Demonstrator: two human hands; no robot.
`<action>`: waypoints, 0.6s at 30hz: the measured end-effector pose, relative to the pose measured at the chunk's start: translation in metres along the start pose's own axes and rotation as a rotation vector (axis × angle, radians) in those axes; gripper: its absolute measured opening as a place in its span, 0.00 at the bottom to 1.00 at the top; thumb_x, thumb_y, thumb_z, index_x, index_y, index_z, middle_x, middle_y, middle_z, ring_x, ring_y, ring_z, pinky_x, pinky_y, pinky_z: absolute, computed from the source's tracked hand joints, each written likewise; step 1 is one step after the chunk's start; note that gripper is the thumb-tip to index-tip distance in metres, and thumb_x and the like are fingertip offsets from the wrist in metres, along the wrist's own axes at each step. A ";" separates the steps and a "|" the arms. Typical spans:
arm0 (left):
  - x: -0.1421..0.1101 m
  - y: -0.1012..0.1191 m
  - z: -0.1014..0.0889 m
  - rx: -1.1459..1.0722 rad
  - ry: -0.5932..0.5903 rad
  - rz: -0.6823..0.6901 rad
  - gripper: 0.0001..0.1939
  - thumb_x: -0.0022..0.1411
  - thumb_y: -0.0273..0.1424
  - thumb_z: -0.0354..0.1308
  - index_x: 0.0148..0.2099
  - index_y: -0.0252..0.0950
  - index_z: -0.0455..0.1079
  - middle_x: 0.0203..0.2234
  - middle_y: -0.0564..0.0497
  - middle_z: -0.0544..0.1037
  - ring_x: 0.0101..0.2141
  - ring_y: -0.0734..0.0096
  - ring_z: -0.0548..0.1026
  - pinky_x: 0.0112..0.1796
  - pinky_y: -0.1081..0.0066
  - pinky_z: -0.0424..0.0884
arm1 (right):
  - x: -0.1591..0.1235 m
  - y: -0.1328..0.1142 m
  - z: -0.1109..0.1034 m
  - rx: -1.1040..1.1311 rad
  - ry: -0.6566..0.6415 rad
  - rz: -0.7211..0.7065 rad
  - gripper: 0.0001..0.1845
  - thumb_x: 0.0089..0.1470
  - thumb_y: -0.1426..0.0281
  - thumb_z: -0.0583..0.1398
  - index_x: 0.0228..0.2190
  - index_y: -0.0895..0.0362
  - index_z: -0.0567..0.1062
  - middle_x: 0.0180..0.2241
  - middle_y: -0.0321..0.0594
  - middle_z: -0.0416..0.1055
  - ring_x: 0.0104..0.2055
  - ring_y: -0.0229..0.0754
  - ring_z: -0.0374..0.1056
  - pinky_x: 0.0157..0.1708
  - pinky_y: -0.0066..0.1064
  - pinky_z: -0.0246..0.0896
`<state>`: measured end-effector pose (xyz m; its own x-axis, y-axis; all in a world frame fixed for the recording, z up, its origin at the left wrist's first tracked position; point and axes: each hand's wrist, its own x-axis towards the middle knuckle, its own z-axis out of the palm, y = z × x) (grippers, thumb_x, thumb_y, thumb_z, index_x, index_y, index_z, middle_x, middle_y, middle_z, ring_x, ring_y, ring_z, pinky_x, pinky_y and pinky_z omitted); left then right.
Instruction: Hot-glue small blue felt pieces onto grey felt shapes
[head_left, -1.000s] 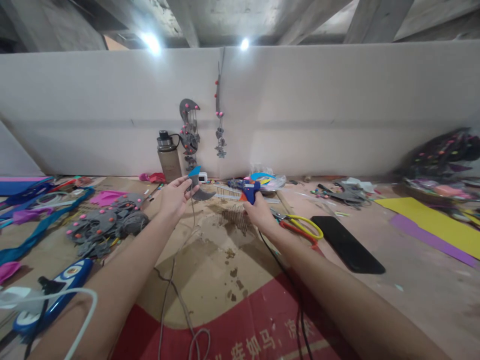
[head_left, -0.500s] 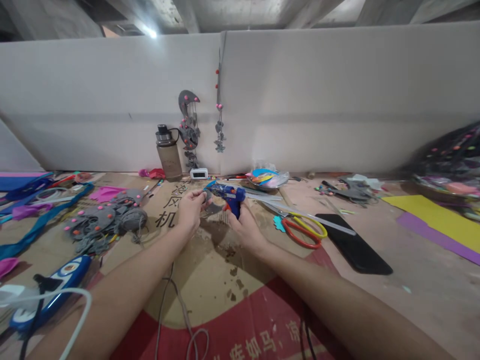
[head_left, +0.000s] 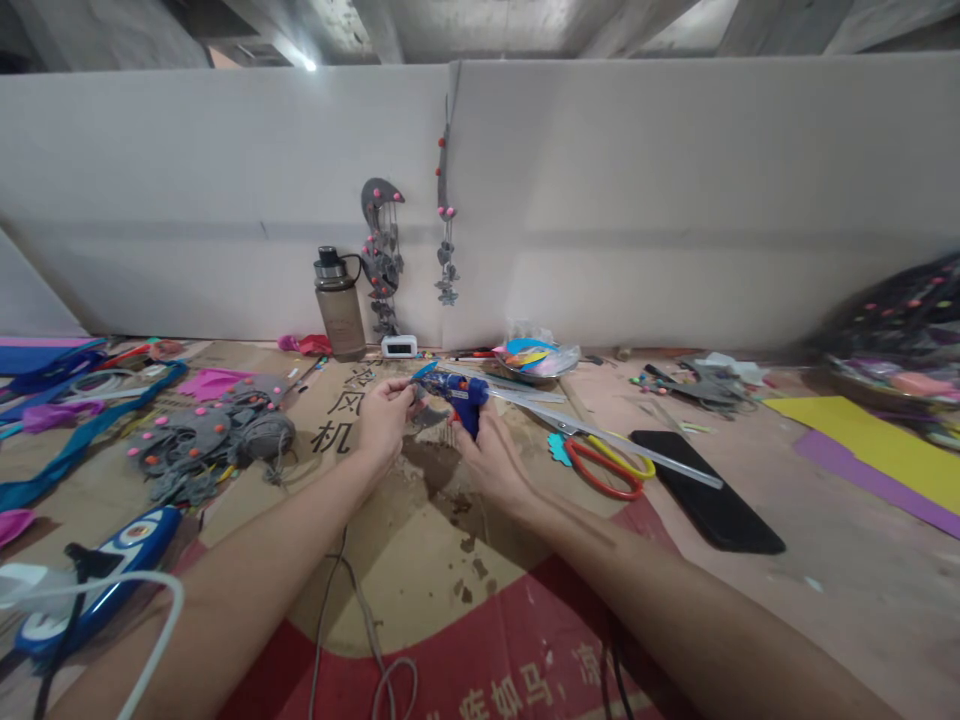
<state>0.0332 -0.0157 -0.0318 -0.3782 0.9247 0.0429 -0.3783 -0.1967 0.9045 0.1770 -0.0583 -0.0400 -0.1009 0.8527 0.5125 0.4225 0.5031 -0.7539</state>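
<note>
My right hand (head_left: 491, 440) is wrapped around the handle of a blue hot glue gun (head_left: 469, 400), its nozzle pointing left. From the gun's rear a long translucent glue stick (head_left: 637, 445) runs out to the right. My left hand (head_left: 386, 415) pinches a small grey felt piece (head_left: 417, 394) close to the nozzle; the fingers hide much of it. A small blue piece (head_left: 424, 370) shows just behind the nozzle tip. Beneath both hands lies a stained cardboard sheet (head_left: 420, 560).
Scissors with red and yellow handles (head_left: 607, 465) and a black phone (head_left: 709, 490) lie right. Grey felt garlands (head_left: 217, 430) and a blue-and-white power strip (head_left: 105, 580) are left. A bottle (head_left: 339, 310) and small white clock (head_left: 399, 347) stand by the wall; a cable (head_left: 367, 610) loops in front.
The glue gun's nozzle and the felt piece have shifted very slightly, and less of the grey piece shows now. Both hands keep their holds. The view has moved a little.
</note>
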 end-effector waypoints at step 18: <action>0.002 -0.004 -0.005 0.037 -0.029 0.063 0.08 0.46 0.27 0.64 0.31 0.32 0.69 0.23 0.50 0.77 0.25 0.73 0.75 0.34 0.67 0.74 | 0.001 -0.001 -0.006 -0.044 -0.005 0.031 0.20 0.57 0.65 0.51 0.49 0.60 0.66 0.47 0.51 0.69 0.48 0.48 0.66 0.50 0.40 0.60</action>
<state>0.0297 -0.0147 -0.0370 -0.3753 0.9201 0.1121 -0.3228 -0.2431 0.9147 0.1819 -0.0586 -0.0361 -0.0919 0.8685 0.4870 0.4649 0.4699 -0.7503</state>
